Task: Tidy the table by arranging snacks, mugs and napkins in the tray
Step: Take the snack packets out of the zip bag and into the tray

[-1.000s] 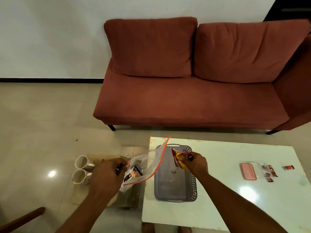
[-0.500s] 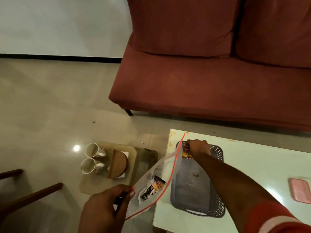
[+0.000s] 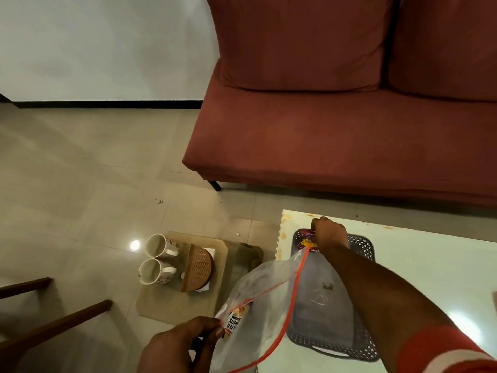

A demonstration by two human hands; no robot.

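A grey perforated tray (image 3: 360, 244) sits at the left end of the white table (image 3: 430, 270). My right hand (image 3: 329, 234) rests at the tray's far left corner, fingers on a red and yellow snack packet (image 3: 306, 242) that lies inside. My left hand (image 3: 178, 345) pinches the edge of a clear zip bag (image 3: 258, 297) with a red seal, held beside the table's left edge. Inside the bag is a peanut packet (image 3: 233, 323). Two white mugs (image 3: 157, 262) lie on their sides on a low glass shelf, beside a woven napkin holder (image 3: 199, 267) with white napkins.
A red sofa (image 3: 336, 117) stands behind the table. Tiled floor spreads to the left. Wooden chair legs (image 3: 53, 324) reach in at the lower left. The low glass shelf (image 3: 177, 305) with the mugs sits left of the table.
My right hand has carried the snack packet from mid-tray to the tray's far left corner and lowered it in. My view has swung down and left. The zip bag has dropped lower.
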